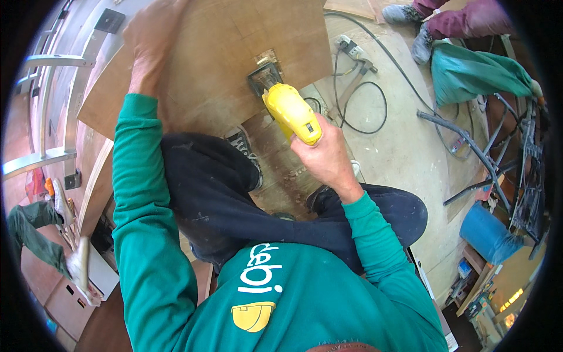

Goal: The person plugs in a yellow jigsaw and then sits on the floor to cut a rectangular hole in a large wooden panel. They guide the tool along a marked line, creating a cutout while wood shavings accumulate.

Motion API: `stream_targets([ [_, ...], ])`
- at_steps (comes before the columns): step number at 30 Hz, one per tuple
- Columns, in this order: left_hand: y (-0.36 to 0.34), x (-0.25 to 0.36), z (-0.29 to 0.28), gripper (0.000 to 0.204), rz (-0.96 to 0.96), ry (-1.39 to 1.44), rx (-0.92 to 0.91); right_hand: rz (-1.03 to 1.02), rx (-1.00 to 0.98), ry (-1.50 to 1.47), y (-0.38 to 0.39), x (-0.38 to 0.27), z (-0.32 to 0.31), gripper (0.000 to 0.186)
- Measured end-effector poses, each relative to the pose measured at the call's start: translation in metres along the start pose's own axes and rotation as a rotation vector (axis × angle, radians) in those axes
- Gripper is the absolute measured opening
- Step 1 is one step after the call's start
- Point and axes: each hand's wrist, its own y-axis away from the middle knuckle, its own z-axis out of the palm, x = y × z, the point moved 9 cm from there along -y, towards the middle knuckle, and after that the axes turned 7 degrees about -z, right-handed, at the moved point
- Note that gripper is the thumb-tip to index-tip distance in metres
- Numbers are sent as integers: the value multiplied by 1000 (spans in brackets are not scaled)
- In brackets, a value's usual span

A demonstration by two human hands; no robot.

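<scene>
My right hand (pixel 326 154) is closed round the rear handle of a yellow jigsaw (pixel 287 108). The saw's dark base plate (pixel 263 78) sits at the near edge of a large brown plywood panel (pixel 217 76), beside a small rough-edged cutout (pixel 267 57). The panel spans the area in front of my crossed legs. At its upper left, my left hand (pixel 153 32) lies over the panel near the edge. The fingers of that hand run out of the picture, so their grip does not show. The saw's blade is hidden.
A hammer (pixel 358 82) and a power strip (pixel 349 47) lie right of the panel among looping black cables. A metal ladder (pixel 73 100) stands left. To the right are a green sack (pixel 475 73), metal legs and a blue bucket (pixel 487 232). Other people's feet show at both sides.
</scene>
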Motion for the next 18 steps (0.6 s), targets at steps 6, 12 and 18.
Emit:
stream_targets([
  [6,1,0,-3,72,13,23,8,0,-1,17,0,6,6,24],
  [12,2,-3,-2,72,21,52,3,29,-9,-6,3,7,9,24],
  [18,2,-4,-3,74,17,-12,38,-22,6,34,1,6,9,23],
])
